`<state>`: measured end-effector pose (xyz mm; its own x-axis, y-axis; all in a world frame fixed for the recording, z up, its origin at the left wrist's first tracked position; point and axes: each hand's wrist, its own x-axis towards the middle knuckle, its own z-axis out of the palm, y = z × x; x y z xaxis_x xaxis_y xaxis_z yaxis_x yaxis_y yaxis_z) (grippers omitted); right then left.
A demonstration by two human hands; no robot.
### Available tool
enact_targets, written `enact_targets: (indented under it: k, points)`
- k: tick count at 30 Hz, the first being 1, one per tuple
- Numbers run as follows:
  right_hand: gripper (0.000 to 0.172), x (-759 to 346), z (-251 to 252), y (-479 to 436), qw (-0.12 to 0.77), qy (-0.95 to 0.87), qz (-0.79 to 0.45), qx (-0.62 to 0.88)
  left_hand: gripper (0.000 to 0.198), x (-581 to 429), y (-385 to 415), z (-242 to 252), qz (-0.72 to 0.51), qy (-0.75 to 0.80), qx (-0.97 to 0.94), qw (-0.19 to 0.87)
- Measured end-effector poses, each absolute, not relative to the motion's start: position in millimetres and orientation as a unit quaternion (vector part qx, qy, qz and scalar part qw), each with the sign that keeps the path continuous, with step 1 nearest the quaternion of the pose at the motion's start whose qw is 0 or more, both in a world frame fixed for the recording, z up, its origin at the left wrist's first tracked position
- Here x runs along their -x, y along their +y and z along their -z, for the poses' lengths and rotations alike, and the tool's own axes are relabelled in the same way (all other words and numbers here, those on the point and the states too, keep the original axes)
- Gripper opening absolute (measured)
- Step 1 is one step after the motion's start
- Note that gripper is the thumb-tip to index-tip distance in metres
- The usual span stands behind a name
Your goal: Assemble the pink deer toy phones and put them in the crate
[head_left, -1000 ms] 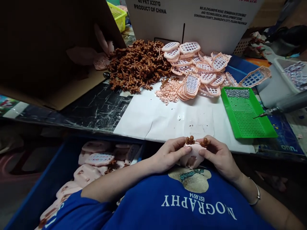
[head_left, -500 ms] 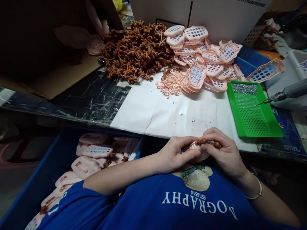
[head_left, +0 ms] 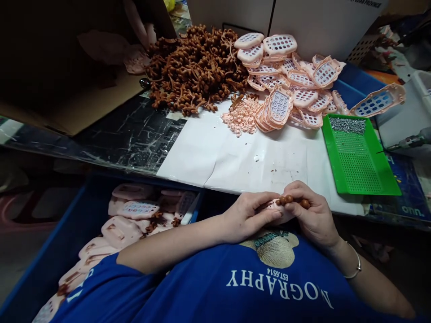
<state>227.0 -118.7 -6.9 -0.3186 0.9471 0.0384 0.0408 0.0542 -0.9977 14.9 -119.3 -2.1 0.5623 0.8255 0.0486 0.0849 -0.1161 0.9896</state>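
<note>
Close to my body, below the table's front edge, my left hand (head_left: 251, 215) grips a pink plastic part (head_left: 273, 207), which my fingers largely cover. My right hand (head_left: 313, 211) pinches a brown beaded piece (head_left: 286, 199) against the pink part's right side. Round brown knobs stick out between the fingers of my right hand. Both hands nearly touch. Beyond them on the white sheet (head_left: 245, 161) lie small pink rings (head_left: 240, 119), a heap of brown pieces (head_left: 195, 67) and a pile of pink shells with hole grids (head_left: 279, 105).
A green tray (head_left: 387, 177) with silver screws stands at the right, beside a screwdriver (head_left: 414, 141). A blue bin (head_left: 50, 251) of pink parts is at lower left. A cardboard box (head_left: 101, 114) sits at upper left, with another person's hand (head_left: 138, 22) near it.
The view has shifted slightly. My right hand has moved a little left, and the brown piece has turned slightly against the pink part. The screwdriver at the right hangs farther right and lower.
</note>
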Motion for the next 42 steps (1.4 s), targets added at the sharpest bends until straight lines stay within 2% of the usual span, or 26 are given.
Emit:
enact_targets:
  k: [3, 5, 9, 15, 18, 22, 25, 30, 35, 42]
  points:
    - [0.005, -228.2, 9.8, -115.2, 0.410, -0.582, -0.562, 0.421, 0.036, -12.8, -114.2, 2.4, -0.297, 0.315, -0.663, 0.611]
    - [0.001, -226.1, 11.0, -109.7, 0.408, -0.569, -0.569, 0.431, 0.034, -13.3, -111.1, 2.6, -0.310, 0.326, -0.675, 0.585]
    - [0.006, -222.1, 5.5, -98.8, 0.390, -0.576, -0.560, 0.450, 0.032, -15.6, -108.0, 3.5, -0.338, 0.349, -0.701, 0.523]
    - [0.042, -229.9, 4.4, -110.2, 0.380, -0.615, -0.495, 0.481, 0.031, -6.9, -117.1, 14.7, -0.387, 0.354, -0.719, 0.457]
    - [0.029, -230.9, 9.5, -121.3, 0.370, -0.667, -0.426, 0.486, 0.031, 0.6, -121.1, 19.0, -0.396, 0.377, -0.695, 0.466]
    - [0.009, -225.7, 8.5, -128.2, 0.410, -0.696, -0.356, 0.470, 0.032, 1.1, -120.0, 14.2, -0.377, 0.375, -0.675, 0.511]
    - [0.009, -221.8, 3.0, -126.9, 0.428, -0.730, -0.308, 0.435, 0.032, -4.4, -118.3, 8.2, -0.364, 0.360, -0.672, 0.535]
    - [0.009, -220.9, -4.6, -117.5, 0.441, -0.752, -0.265, 0.413, 0.027, -9.6, -116.7, 7.9, -0.406, 0.390, -0.646, 0.516]
    - [0.022, -219.6, -8.1, -111.9, 0.445, -0.763, -0.256, 0.392, 0.026, -8.2, -112.6, 16.2, -0.473, 0.364, -0.555, 0.579]
    - [0.010, -214.4, -11.8, -104.7, 0.482, -0.753, -0.217, 0.392, 0.032, -13.1, -104.9, 25.8, -0.494, 0.377, -0.506, 0.599]
